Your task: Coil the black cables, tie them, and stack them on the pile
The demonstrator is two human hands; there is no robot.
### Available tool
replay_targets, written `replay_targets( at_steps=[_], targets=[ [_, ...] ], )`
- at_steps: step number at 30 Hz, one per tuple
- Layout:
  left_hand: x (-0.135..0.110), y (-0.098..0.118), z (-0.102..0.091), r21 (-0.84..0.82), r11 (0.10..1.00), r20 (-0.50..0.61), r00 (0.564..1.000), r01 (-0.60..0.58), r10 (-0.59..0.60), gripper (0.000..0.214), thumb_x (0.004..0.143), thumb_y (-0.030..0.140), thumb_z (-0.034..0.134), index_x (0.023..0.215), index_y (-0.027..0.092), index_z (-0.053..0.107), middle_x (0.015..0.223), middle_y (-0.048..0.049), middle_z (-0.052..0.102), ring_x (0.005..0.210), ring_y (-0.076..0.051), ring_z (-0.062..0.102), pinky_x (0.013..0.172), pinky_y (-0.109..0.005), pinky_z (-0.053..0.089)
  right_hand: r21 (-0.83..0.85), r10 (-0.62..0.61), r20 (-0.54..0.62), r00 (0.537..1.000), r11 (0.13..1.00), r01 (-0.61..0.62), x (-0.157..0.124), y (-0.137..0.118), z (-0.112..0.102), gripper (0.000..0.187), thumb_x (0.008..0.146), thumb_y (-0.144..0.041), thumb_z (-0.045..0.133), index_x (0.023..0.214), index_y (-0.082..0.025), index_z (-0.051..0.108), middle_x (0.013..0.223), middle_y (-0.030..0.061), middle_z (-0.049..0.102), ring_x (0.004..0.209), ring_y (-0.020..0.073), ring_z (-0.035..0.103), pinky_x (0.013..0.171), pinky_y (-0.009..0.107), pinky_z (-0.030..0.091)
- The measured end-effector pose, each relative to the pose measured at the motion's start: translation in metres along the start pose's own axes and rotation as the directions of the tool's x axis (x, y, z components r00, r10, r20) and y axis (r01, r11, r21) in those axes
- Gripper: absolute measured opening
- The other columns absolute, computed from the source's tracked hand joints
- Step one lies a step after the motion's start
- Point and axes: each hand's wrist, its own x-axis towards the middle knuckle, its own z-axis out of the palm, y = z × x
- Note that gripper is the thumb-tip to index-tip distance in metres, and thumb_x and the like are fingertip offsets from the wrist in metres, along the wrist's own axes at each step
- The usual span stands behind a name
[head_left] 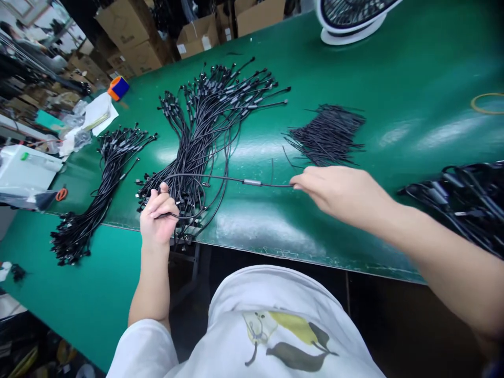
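My left hand (pixel 158 216) is closed around a black cable (pixel 228 179) at the near end of a big bundle of black cables (pixel 212 121) on the green table (pixel 413 79). The same cable runs rightward, with a small silver sleeve (pixel 252 182) on it, to my right hand (pixel 338 190), which pinches its far end. A pile of short black ties (pixel 328 134) lies just beyond my right hand.
A smaller cable bundle (pixel 100 189) lies at the left, another heap of cables (pixel 460 202) at the right edge. A white fan (pixel 350 21) stands at the back. Papers (pixel 98 113), an orange-blue tape dispenser (pixel 118 87), orange scissors (pixel 61 194) and cardboard boxes (pixel 129 31) sit at the far left.
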Motion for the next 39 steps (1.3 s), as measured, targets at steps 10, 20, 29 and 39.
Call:
replay_targets(
  at_steps=[10, 20, 29, 39],
  targets=[
    [-0.001, -0.031, 0.007, 0.363, 0.922, 0.110, 0.989, -0.134, 0.100, 0.022, 0.091, 0.027, 0.061, 0.111, 0.018, 0.065, 0.080, 0.0018, 0.066, 0.072, -0.006, 0.064, 0.084, -0.020, 0.052, 0.035, -0.214, -0.006, 0.977, 0.976, 0.214, 0.006, -0.033, 0.009, 0.027, 0.098, -0.020, 0.041, 0.082, -0.018, 0.063, 0.070, 0.0030, 0.061, 0.061, 0.0152, 0.051, 0.060, 0.030, 0.031],
    [-0.023, -0.075, 0.026, 0.620, 0.777, 0.377, 0.911, -0.114, -0.166, 0.025, 0.092, 0.042, 0.056, 0.094, 0.018, 0.064, 0.053, 0.0055, 0.040, 0.050, -0.010, 0.038, 0.057, -0.025, 0.040, 0.764, 0.099, -0.125, 0.987, 0.645, 0.032, 0.059, -0.062, 0.020, 0.022, 0.095, -0.036, 0.049, 0.093, -0.018, 0.060, 0.090, 0.0044, 0.062, 0.081, 0.0146, 0.054, 0.075, 0.028, 0.042],
    [-0.025, -0.138, 0.018, 0.504, 0.841, 0.167, 0.934, 0.195, -0.316, 0.041, 0.090, 0.056, 0.054, 0.072, 0.020, 0.044, 0.065, 0.0036, 0.044, 0.060, -0.011, 0.047, 0.068, -0.029, 0.045, 0.884, 0.542, 0.388, 0.746, -0.449, -0.133, 0.033, -0.114, 0.076, 0.041, 0.089, -0.061, 0.052, 0.080, -0.021, 0.044, 0.062, -0.0082, 0.033, 0.044, 0.0052, 0.033, 0.040, 0.019, 0.030],
    [-0.034, -0.143, -0.007, 0.942, 0.316, 0.239, 0.891, -0.115, -0.386, 0.061, 0.062, 0.027, 0.084, 0.115, 0.018, 0.055, 0.064, 0.0056, 0.051, 0.052, -0.014, 0.043, 0.054, -0.026, 0.031, 0.900, 0.601, 0.435, 0.671, -0.295, -0.320, 0.013, -0.135, 0.080, 0.048, 0.091, -0.065, 0.041, 0.116, -0.024, 0.049, 0.094, 0.0040, 0.056, 0.068, 0.0112, 0.053, 0.048, 0.021, 0.044]
  ],
)
